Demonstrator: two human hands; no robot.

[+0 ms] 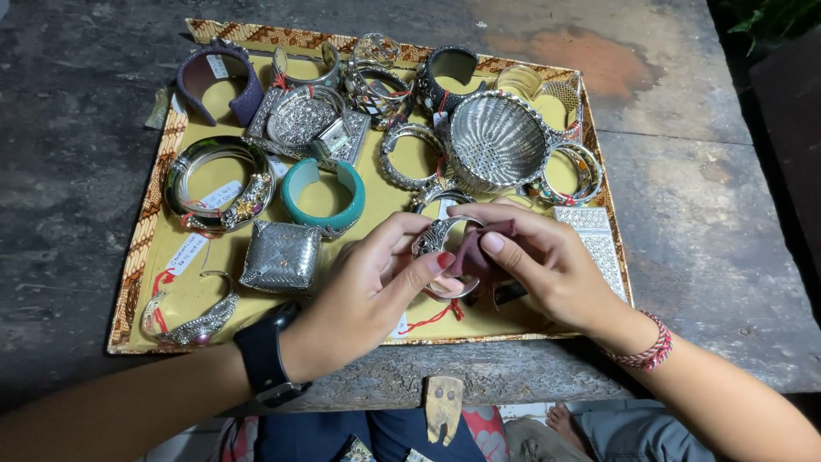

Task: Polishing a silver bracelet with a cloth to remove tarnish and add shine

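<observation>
A silver cuff bracelet (438, 238) is pinched between the fingers of the left hand (363, 295) just above the tray (137, 274), while a dark red cloth (475, 257), pinched by the right hand (547, 269), is pressed against its right side.

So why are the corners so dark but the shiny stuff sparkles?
Head view: light falls mostly on the tray, so the silver basket and bangles glint; the table fades dark toward the edges; both hands look sharp, not blurred.
</observation>
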